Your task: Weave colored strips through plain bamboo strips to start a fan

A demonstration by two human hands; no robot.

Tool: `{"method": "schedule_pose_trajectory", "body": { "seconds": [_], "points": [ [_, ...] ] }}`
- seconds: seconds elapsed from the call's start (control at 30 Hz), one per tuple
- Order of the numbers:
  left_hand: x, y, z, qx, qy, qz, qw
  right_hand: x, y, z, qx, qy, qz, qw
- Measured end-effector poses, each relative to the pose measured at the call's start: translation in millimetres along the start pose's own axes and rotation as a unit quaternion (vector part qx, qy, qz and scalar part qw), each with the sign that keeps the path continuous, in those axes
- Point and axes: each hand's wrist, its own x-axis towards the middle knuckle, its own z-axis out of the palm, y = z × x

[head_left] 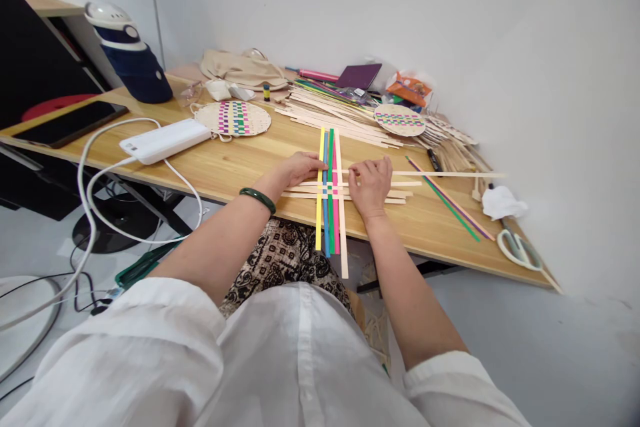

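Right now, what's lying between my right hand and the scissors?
Head view: past the right hand, pale strip ends, then loose coloured strips slanting across the table, before the scissors.

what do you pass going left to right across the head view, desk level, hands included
Black phone → white block → left woven oval → left hand → upright green strip → right hand → scissors.
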Motion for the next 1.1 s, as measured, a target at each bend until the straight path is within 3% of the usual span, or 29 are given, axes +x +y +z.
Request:
{"method": "schedule_pose_trajectory", "body": {
  "seconds": [0.3,0.73,1.1],
  "points": [
    [3,-1,-0.8,0.003,0.0,0.001,1.0,-1,5,8,0.067,-0.048,0.024,0.996],
    [4,4,4.1,0.045,0.007,-0.012,0.999,-3,10,12,0.085,-0.056,0.089,0.991],
    [6,3,7.1,0.063,0.052,-0.011,0.997,-1,13,15,0.076,-0.059,0.109,0.989]
  ]
}}
